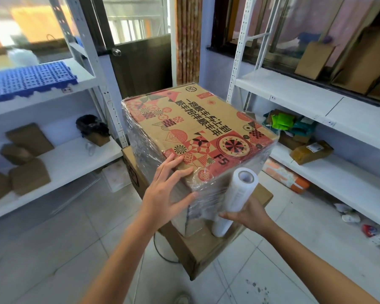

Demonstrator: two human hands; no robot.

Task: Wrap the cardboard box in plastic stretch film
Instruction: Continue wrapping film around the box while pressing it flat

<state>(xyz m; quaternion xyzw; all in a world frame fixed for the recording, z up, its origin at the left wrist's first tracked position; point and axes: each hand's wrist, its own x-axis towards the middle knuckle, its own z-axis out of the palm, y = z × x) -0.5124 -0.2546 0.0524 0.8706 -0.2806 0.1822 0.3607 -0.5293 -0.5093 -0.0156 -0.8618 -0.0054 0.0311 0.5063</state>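
Note:
A cardboard box [198, 126] with red and black printed patterns stands on a plain lower box [198, 255] in the middle of the room. Clear stretch film covers its side faces and wrinkles over its edges. My left hand [165, 191] rests with spread fingers on the near top corner of the printed box, thumb against the filmed side. My right hand [248, 216] grips a white roll of stretch film [235, 196], held nearly upright against the box's near right side. Film runs from the roll onto the box.
White metal shelves stand left [59, 163] and right [329, 172], holding small cardboard parcels and bags. A blue plastic grid mat [29, 80] lies on the left upper shelf. A dark door [140, 53] is behind the box. The floor [53, 260] is pale tile.

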